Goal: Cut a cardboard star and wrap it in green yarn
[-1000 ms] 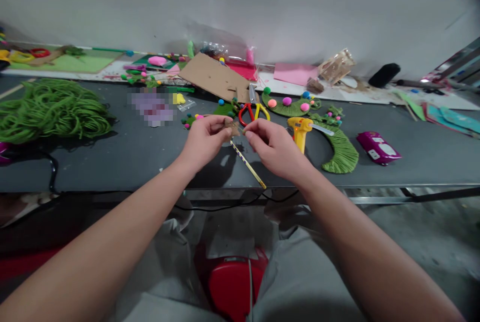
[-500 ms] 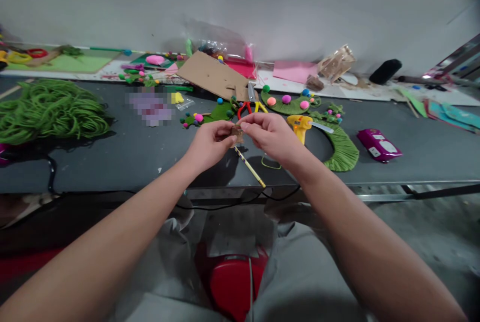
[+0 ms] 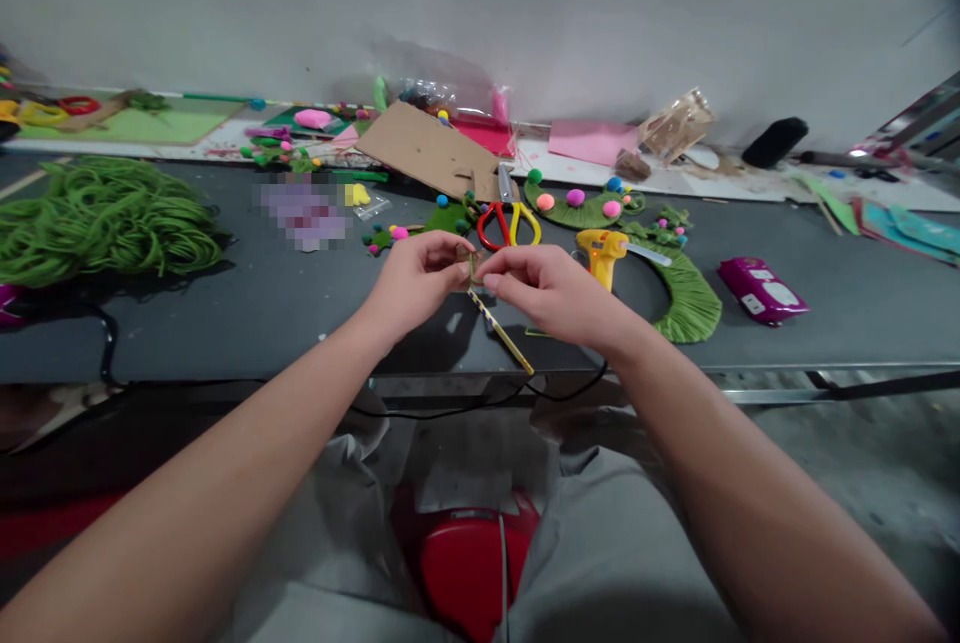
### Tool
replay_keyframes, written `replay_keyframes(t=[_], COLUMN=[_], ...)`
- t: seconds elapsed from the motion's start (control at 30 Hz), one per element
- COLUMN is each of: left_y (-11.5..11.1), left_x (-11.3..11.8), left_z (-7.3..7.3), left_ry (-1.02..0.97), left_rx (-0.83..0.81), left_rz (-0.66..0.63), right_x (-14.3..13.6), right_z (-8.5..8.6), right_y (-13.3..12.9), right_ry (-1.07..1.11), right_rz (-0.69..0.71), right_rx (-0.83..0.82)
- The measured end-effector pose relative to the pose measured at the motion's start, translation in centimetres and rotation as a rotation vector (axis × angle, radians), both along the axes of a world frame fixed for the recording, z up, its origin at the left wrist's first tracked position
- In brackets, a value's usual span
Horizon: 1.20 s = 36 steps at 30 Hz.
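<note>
Near the table's front edge, my left hand [image 3: 416,283] is closed in a pinch on a small brown cardboard-like piece [image 3: 463,252], mostly hidden by the fingers. A thin strand of green yarn [image 3: 472,268] runs over that piece. My right hand [image 3: 555,293] meets it from the other side, thumb and fingertips pinched on the yarn. Just below the fingertips lies a patterned pencil [image 3: 501,331] on the table. Beyond the hands rest scissors [image 3: 510,223] with one red and one yellow handle. A yellow glue gun [image 3: 602,251] stands right of my right hand.
A green yarn-wrapped ring [image 3: 688,298] lies under the glue gun. Left is a heap of green yarn [image 3: 112,223]. A cardboard sheet [image 3: 431,151], pompom-decorated green pieces [image 3: 577,208] and a purple packet [image 3: 761,291] lie around. A black cable [image 3: 435,415] hangs below the table edge.
My right hand has moved slightly down, uncovering the scissors' handles and covering most of the loose yarn loop on the table. The green strand now shows between my fingertips.
</note>
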<state>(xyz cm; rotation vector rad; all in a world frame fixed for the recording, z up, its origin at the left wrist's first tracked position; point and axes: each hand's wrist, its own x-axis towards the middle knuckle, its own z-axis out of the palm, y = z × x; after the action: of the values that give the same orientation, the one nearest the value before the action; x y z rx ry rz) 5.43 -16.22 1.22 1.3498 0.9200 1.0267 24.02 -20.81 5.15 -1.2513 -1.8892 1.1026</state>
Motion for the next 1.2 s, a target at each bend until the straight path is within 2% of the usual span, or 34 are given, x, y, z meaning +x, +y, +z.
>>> replay_keyframes(t=[0.2,0.43,0.7,0.87,1.2], left_y=[0.2,-0.3,-0.6,-0.6,-1.2], left_x=[-0.6,-0.4,-0.5,-0.7,-0.8], left_z=[0.2,0.9,1.3,1.4,1.6], left_ry=[-0.103,-0.203,-0.209,-0.182,-0.035], left_rx=[-0.096,-0.16,-0.19,-0.19,-0.182], left_rz=[0.059,0.096,0.078,0.012,-0.237], right_x=[1.8,2.0,2.7,3.0,3.6], right_z=[-0.4,-0.3,-0.7,-1.0,-2.1], right_y=[-0.1,-0.1,0.3,0.7,1.3], right_ry=[-0.099,-0.164,-0.171,-0.17,-0.259], right_rz=[-0.09,-0.103,-0.159,-0.148,-0.103], right_rx=[0.076,0.23,0.224,0.201,0.193])
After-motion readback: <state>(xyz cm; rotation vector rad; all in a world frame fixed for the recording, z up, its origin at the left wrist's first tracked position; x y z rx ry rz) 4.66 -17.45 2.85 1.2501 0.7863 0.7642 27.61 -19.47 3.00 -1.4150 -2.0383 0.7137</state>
